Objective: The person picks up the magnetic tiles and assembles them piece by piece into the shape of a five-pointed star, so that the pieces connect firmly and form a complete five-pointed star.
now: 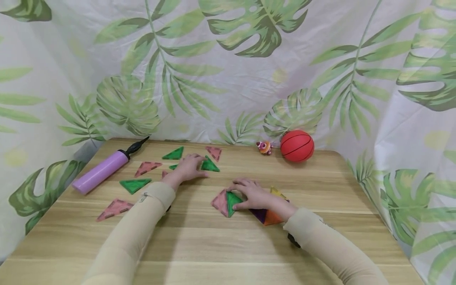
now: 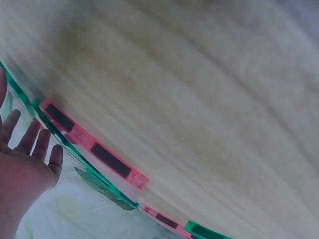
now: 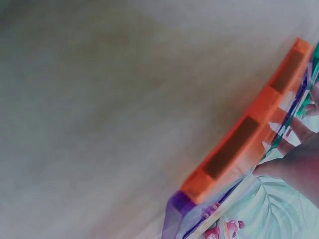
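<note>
Flat see-through triangular magnetic tiles lie on the wooden table. In the head view, my left hand [image 1: 190, 167] reaches among tiles at the back left, its fingers spread and right at a green tile [image 1: 211, 164]. Extended fingers also show at the edge of the left wrist view. My right hand [image 1: 252, 194] arches over another green tile [image 1: 233, 202], thumb and fingertips at its edges. That tile sits against a pink tile [image 1: 220, 202]. Under the right wrist are a purple tile [image 1: 259, 214], an orange tile [image 1: 273, 217] and a yellow tile [image 1: 277, 192], partly hidden by the hand.
Loose pink tiles [image 1: 114, 209] and green tiles [image 1: 135, 185] are scattered at the left. Beyond them lies a purple hand pump [image 1: 101, 172]. A red ball [image 1: 297, 146] and a small toy figure [image 1: 264, 147] stand at the back right, before a leaf-print curtain [image 1: 242, 87].
</note>
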Demonstrator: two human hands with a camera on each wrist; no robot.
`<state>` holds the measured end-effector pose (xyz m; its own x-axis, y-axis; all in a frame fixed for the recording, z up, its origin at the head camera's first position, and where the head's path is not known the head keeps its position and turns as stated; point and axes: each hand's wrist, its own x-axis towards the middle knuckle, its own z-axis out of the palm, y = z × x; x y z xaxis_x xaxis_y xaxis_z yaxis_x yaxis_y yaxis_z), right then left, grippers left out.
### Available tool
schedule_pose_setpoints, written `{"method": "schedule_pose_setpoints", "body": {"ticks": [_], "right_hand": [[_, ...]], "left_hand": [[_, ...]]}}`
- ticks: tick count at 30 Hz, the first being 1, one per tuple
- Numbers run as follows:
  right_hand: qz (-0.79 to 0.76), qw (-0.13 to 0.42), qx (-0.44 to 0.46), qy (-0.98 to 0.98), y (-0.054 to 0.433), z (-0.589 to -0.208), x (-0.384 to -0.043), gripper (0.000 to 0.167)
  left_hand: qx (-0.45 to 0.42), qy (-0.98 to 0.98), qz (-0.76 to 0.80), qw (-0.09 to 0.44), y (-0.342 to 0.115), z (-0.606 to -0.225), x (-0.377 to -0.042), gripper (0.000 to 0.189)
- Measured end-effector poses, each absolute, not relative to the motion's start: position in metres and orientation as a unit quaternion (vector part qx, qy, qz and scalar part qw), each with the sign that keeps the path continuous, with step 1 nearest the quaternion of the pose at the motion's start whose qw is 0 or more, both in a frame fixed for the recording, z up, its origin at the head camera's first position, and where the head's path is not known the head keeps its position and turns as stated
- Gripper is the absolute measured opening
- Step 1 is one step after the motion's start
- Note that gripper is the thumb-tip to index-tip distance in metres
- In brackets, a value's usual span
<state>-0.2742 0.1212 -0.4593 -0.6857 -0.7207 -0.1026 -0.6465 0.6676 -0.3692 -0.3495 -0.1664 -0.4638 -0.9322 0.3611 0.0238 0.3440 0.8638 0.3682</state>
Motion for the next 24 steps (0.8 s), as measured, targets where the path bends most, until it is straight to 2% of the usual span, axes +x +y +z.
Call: {"method": "schedule_pose_setpoints", "body": {"ticks": [7, 14, 24], "right_hand": [[-0.180, 0.129, -0.394, 0.892, 0.123, -0.460, -0.289, 0.061], [-0.230, 0.123, -0.366, 0.893, 0.120, -0.455, -0.316, 0.065], [-0.222, 0.113, -0.330, 0.910, 0.101, -0.455, -0.356, 0.073]], "left_hand": [[0.192, 0.965, 0.177, 0.019, -0.173, -0.469, -0.352, 0.064], [0.207, 0.960, 0.188, 0.020, -0.180, -0.472, -0.354, 0.056], [0.225, 0.952, 0.206, 0.025, -0.187, -0.471, -0.352, 0.039]]}}
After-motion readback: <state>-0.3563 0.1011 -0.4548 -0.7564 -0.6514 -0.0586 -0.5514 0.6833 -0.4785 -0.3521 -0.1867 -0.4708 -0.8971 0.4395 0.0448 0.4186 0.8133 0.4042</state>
